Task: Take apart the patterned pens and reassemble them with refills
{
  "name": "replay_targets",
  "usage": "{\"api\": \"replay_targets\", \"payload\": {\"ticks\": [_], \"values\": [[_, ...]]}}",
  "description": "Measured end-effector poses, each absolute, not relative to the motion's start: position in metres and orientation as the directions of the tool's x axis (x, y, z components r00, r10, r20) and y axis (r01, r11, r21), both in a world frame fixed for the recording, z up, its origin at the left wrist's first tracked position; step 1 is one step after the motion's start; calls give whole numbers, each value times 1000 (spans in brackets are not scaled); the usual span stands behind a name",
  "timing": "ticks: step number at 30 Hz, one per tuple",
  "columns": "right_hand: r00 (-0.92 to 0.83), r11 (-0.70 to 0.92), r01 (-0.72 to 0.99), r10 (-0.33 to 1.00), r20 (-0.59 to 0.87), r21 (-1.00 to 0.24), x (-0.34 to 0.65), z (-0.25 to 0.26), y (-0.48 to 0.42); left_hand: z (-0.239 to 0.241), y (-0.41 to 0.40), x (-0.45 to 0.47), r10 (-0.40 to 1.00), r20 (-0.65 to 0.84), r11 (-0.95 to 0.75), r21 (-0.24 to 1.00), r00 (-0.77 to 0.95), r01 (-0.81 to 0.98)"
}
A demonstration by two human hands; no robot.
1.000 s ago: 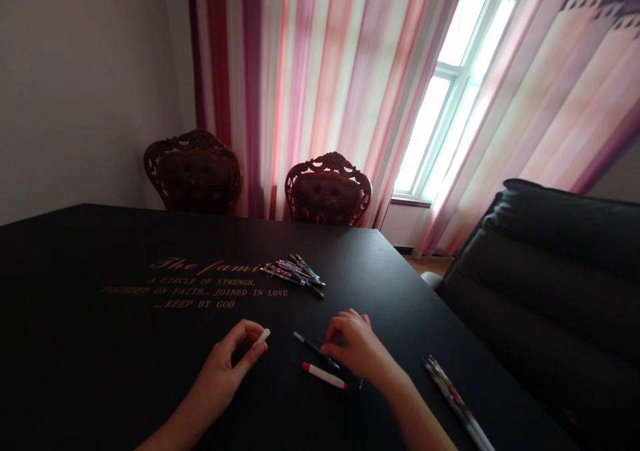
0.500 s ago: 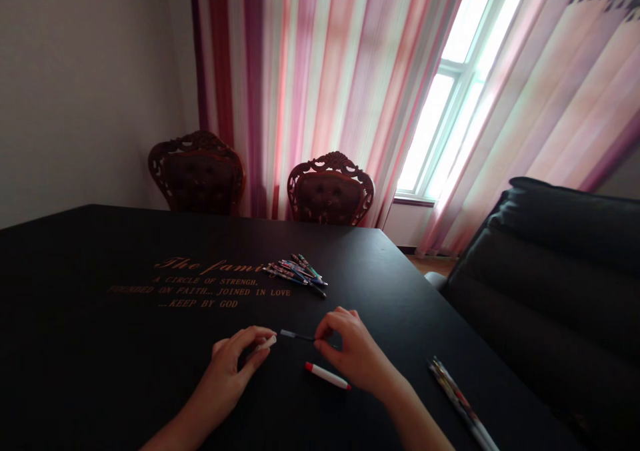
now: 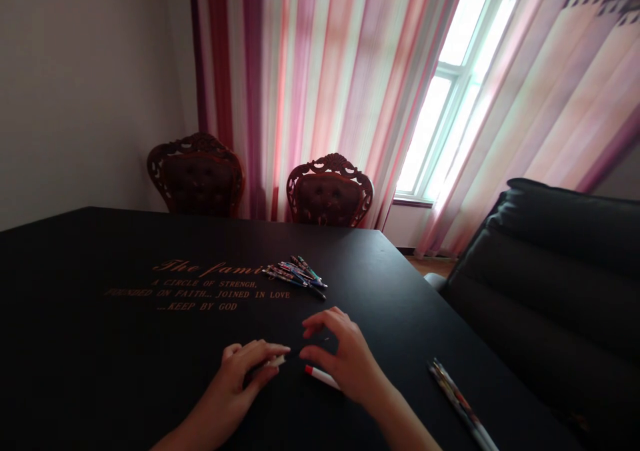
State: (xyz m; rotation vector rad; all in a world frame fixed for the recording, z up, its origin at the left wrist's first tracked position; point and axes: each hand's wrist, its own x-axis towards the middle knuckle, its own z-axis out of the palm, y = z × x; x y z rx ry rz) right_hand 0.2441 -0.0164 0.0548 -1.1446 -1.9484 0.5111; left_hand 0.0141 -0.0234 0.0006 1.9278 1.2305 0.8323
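My left hand (image 3: pixel 243 374) pinches a small white pen piece (image 3: pixel 277 361) between thumb and fingertips, just above the black table (image 3: pixel 100 344). My right hand (image 3: pixel 337 361) is curled close beside it, fingertips nearly meeting the left hand's. A thin dark refill was in those fingers a moment ago; now I cannot make it out. A white pen part with a red end (image 3: pixel 320 376) lies on the table under my right palm, partly hidden.
A pile of several patterned pens (image 3: pixel 296 274) lies further back near orange lettering (image 3: pixel 200 284). More pens (image 3: pixel 457 401) lie by the right table edge. Two carved chairs (image 3: pixel 330 191) stand behind, a dark sofa (image 3: pixel 545 284) to the right.
My right hand picked up the thin dark refill from the table and brought it left toward the white piece in my left hand. Both hands have drawn together.
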Motion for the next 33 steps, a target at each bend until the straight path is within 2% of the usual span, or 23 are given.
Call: {"api": "replay_targets", "payload": {"ticks": [2,5,7,10,12,15,21,27,30,33], "values": [[-198,488,537,866,460,-688,252,58,-13,1,-20,13,945,123,-229,910,301,346],[-120,347,701,919,376,-624,280,58,-3,0,-12,10,968,110,-139,983,224,119],[-65,161,854,977,204,-495,303,56,1,-1,-8,9,977,108,-118,992,182,43],[32,-80,956,985,-171,-282,329,53,-1,-3,-6,10,979,95,-99,995,178,13],[37,-131,962,931,-362,-238,337,51,-5,-5,-7,11,976,92,-99,995,199,26],[9,-150,951,889,-458,-271,334,48,-9,-6,-9,13,972,84,-100,993,219,64],[-21,-97,940,941,-337,-328,316,38,-8,-8,-10,12,972,91,-121,984,217,129],[-132,11,888,963,-234,-459,304,42,-7,-8,-15,13,951,125,-192,955,281,227],[-223,161,706,975,-1,-690,291,49,-3,-4,-22,17,941,102,-206,928,323,309],[-139,314,349,949,283,-883,275,54,-2,-1,-29,21,934,67,-203,909,352,364]]}}
